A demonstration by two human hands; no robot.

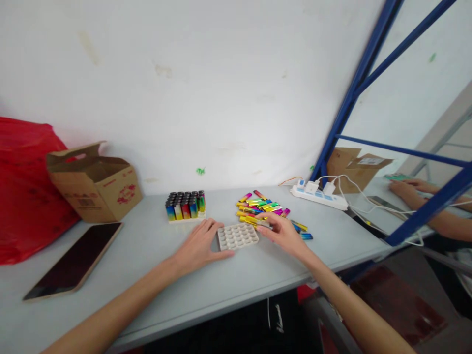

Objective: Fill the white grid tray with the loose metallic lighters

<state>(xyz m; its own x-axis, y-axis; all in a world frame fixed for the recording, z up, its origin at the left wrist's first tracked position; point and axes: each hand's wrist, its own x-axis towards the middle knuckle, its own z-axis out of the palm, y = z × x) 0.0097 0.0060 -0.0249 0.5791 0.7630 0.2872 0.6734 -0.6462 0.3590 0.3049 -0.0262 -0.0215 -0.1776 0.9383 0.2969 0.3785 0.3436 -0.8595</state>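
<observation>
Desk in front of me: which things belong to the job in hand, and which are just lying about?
Likely the job:
holed tray by left hand
tube in right hand
loose colourful tubes
upright tubes

Probably just lying about:
red bag
flower-printed box
dark-screened device
power strip

No wording is legible. The left cardboard box (96,186) bears a red floral print (126,194), a barcode-like block (87,202) and small blurred lettering (109,182). On the right, the far carton (352,174) carries a white label (369,161), its lines too small to read. White script (279,318) on black cloth (254,327), near, is likewise blurred.
</observation>
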